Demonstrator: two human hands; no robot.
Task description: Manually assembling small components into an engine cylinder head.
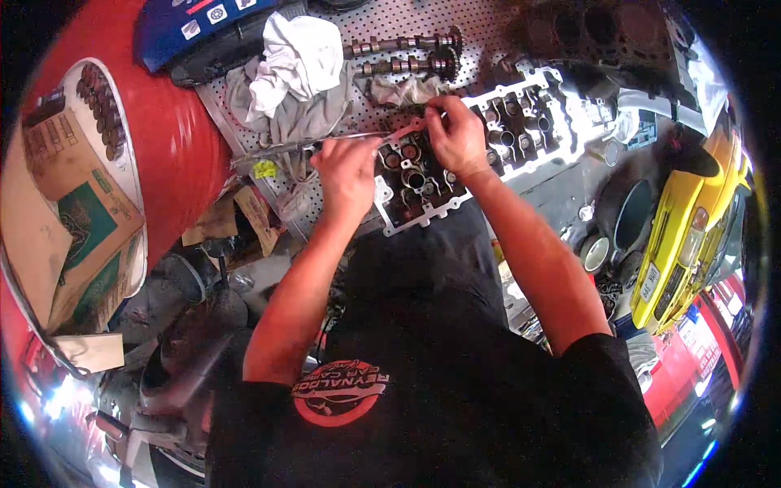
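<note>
A cylinder head lies slanted on the workbench, its pale machined rim around dark, oily valve wells. My left hand is at its left end, fingers curled together. Beyond those fingers runs a thin, shiny strip; whether they grip it I cannot tell. My right hand is over the far edge of the head, thumb and fingers pinched at the rim. Whatever they hold is too small to make out. Behind the head, two camshafts lie side by side, with a crumpled, stained cloth near them.
The bench top is perforated metal. White and grey rags are heaped at the back left, near a red drum. A dark engine block stands at the back right. Cardboard is at left, a yellow car bumper at right.
</note>
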